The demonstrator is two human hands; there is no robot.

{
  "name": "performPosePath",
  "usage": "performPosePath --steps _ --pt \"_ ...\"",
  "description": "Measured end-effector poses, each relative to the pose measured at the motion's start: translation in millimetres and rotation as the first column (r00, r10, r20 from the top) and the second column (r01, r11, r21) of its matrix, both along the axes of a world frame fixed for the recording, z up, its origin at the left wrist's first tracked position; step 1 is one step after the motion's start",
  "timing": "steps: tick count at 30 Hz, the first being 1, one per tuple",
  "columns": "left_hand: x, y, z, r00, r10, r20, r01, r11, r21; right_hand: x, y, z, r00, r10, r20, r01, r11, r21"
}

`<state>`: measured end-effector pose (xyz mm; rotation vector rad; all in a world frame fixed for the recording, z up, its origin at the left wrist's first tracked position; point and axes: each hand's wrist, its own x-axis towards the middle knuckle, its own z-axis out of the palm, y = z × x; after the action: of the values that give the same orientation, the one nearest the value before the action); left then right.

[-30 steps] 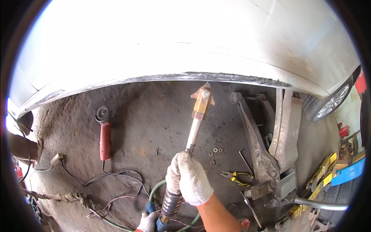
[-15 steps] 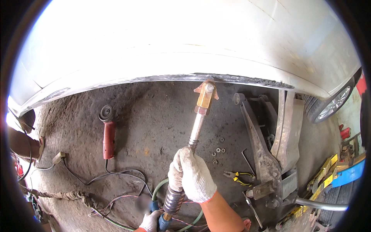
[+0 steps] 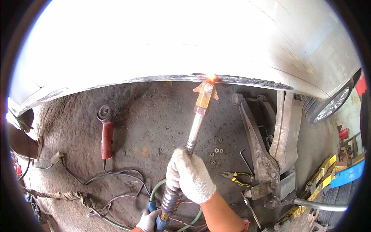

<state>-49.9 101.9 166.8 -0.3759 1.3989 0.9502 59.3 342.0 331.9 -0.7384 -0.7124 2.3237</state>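
My right hand (image 3: 192,176), in a white knit glove, is wrapped round the shaft of a spot-weld dent puller (image 3: 196,125). Lower down, my gloved left hand (image 3: 148,220) grips the tool's blue handle (image 3: 161,223); part of that hand is cut off by the lower edge. At the tool's far end, the brass head with its pointed copper star tip (image 3: 206,92) touches the bare, scraped sill (image 3: 232,78) of a white car (image 3: 162,42). An orange glow (image 3: 210,76) shows right at the contact.
A red angle grinder (image 3: 107,133) lies on the floor to the left, its cord trailing. To the right stand a floor jack (image 3: 257,143), yellow-handled pliers (image 3: 237,178), a hex key (image 3: 246,162) and several small rings (image 3: 217,150). Green hose (image 3: 156,187) and wires lie near my left hand.
An orange glow has appeared where the tool's tip meets the sill. Both hands keep their hold, and the right one has shifted slightly left.
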Motion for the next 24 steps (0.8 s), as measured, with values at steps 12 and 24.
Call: performPosePath --steps 12,24 --pt "3 1 10 0.99 -0.012 -0.139 0.011 1.0 -0.007 -8 12 15 0.989 0.001 0.147 -0.031 0.978 0.204" --pt "9 -8 1 0.993 0.005 -0.119 0.003 0.998 0.065 -2 -9 -9 0.955 -0.015 -0.295 -0.011 0.996 -0.088"
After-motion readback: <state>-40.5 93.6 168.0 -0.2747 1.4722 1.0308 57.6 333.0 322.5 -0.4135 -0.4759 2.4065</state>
